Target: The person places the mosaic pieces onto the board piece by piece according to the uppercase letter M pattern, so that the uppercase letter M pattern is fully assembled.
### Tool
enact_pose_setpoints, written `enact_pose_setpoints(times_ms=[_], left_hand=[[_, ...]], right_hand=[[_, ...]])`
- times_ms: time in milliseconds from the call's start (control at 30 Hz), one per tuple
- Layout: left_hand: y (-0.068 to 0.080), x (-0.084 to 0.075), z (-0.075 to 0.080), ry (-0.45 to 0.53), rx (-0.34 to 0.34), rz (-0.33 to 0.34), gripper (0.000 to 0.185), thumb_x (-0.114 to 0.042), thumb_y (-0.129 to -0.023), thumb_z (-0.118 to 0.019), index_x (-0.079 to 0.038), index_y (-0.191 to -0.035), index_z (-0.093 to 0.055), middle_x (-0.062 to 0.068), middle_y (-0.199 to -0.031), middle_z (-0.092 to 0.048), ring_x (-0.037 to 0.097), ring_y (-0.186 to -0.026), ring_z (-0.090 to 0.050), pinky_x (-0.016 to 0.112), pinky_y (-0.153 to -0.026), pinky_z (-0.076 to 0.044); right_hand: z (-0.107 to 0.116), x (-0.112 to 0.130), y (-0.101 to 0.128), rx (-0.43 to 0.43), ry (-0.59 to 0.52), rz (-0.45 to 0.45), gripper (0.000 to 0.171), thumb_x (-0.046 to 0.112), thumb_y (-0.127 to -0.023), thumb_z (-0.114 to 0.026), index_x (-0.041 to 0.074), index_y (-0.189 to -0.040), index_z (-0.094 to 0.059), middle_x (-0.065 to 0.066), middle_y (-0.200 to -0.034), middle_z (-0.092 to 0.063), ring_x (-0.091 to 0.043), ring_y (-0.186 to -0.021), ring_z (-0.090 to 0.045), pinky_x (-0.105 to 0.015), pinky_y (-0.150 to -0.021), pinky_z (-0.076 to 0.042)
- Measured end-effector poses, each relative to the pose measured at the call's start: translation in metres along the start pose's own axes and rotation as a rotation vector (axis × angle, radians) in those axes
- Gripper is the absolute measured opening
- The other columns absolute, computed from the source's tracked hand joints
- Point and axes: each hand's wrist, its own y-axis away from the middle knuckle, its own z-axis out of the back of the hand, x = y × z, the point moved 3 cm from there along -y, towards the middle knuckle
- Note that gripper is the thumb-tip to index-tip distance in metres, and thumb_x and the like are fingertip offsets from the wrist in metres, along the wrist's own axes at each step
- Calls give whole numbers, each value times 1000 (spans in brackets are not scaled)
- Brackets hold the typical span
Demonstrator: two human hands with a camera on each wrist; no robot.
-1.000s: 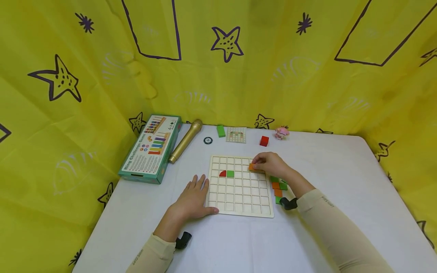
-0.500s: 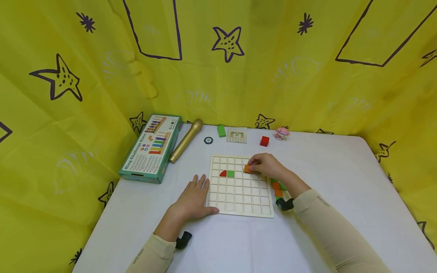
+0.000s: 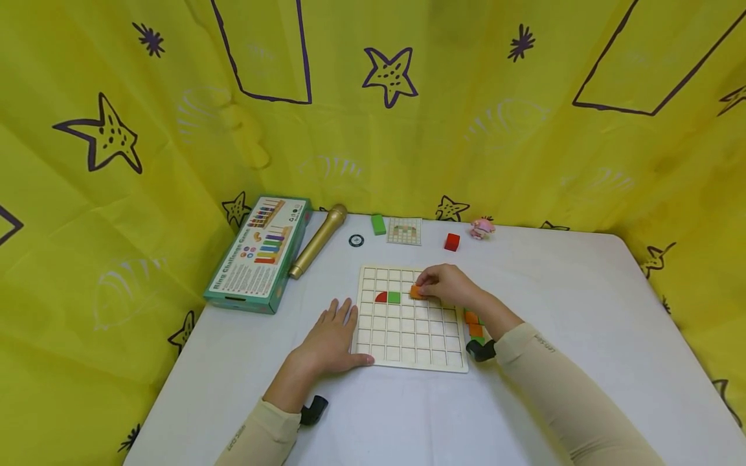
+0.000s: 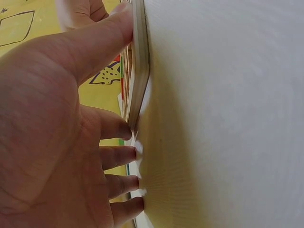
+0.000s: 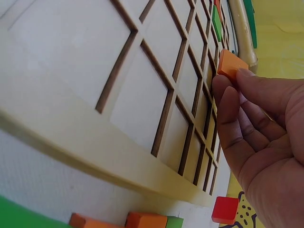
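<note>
We're seeing a white table (image 3: 583, 304) carrying a wooden grid board (image 3: 408, 336), green game box (image 3: 256, 255), gold microphone (image 3: 317, 241), red cube (image 3: 451, 242), green block (image 3: 378, 224), and loose orange-green tiles (image 3: 473, 323).
</note>
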Motion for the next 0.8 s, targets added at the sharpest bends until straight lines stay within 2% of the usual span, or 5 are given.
enact_pose_setpoints(times_ms=[200, 567, 800], left_hand=[[0, -1, 0, -2, 1, 6, 110, -66, -81, -72, 2, -156, -29, 19, -165, -19, 43, -151, -10, 53, -120, -19], [2, 0, 0, 10, -9, -6, 110, -66, -81, -72, 3, -156, -30, 20, -164, -20, 44, -151, -11, 53, -120, -19], [1, 0, 0, 4, -14, -10, 110, -67, -81, -72, 2, -156, -30, 20, -164, -21, 44, -151, -11, 53, -120, -19]], right_hand=[[-4, 1, -2, 17, -19, 9, 9, 12, -95, -70, 7, -102, -72, -3, -95, -69, -19, -86, -60, -32, -82, -51], [-14, 1, -5, 64, -93, -33, 7, 9, -95, -70, 6, -101, -71, -6, -95, -69, -19, -81, -62, -27, -75, -57], [-15, 3, -6, 68, -30, -24, 6, 12, -95, -70, 9, -100, -72, -3, -97, -69, -20, -85, -59, -27, -76, -52]])
